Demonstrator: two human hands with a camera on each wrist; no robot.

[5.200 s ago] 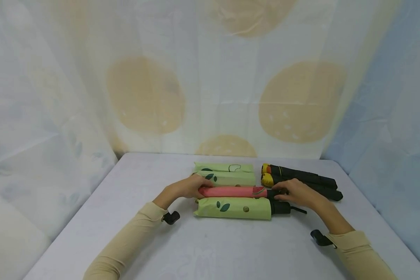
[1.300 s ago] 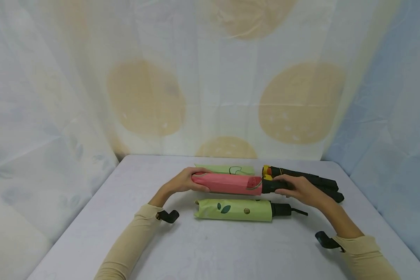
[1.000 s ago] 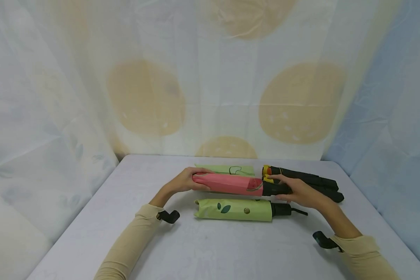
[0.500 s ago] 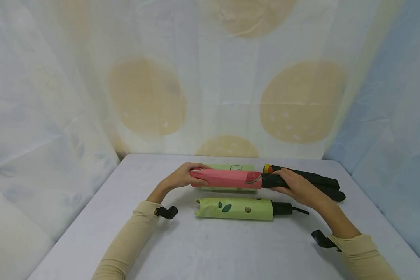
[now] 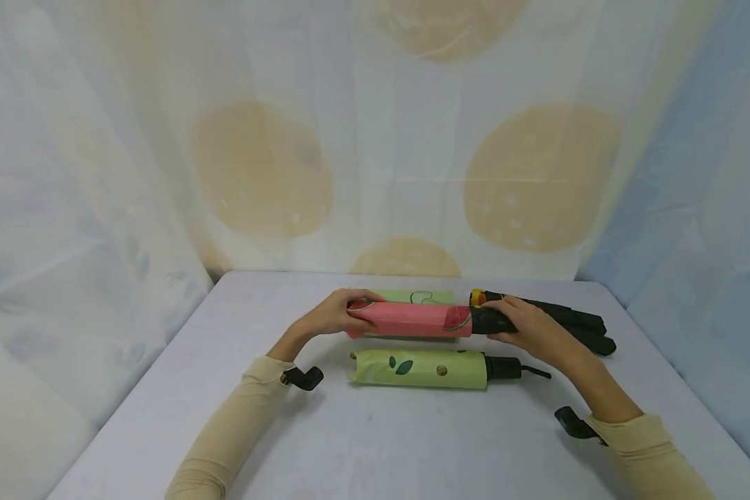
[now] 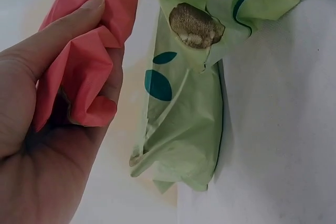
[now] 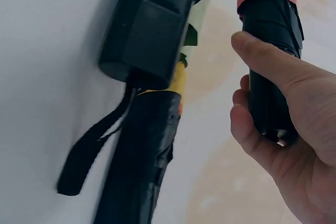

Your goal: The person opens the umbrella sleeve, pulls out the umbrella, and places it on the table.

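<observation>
Outwardly from the fingers: the left hand (image 5: 331, 321) has its thumb and fingers curled round the crumpled end of the pink umbrella (image 5: 409, 320), pinching the red sleeve fabric, as the left wrist view shows (image 6: 79, 72). The right hand (image 5: 528, 326) wraps its fingers (image 7: 262, 124) and thumb round the umbrella's black handle (image 7: 270, 51) at the other end. Between the two hands the pink umbrella is held level, lifted clear of the desk (image 5: 381, 444) toward its far edge, over a pale green umbrella (image 5: 412, 298) lying near that edge.

Judging from this, the step in hand is carrying the folded pink umbrella as one piece with both ends gripped. Setting it down anywhere would call for keeping it level and finding a bare strip of desk.

Nearer the person, around the desk's middle, lies a green umbrella with leaf prints (image 5: 419, 369), its black handle and wrist strap (image 5: 515, 369) pointing to the right edge. Two black umbrellas with yellow tips (image 5: 556, 326) lie toward the far right corner, just behind the right hand. These crowd the space under and beside the held umbrella, so the black pair stands closest to the right hand's path. A spotted curtain (image 5: 375, 139) hangs behind the desk.
</observation>
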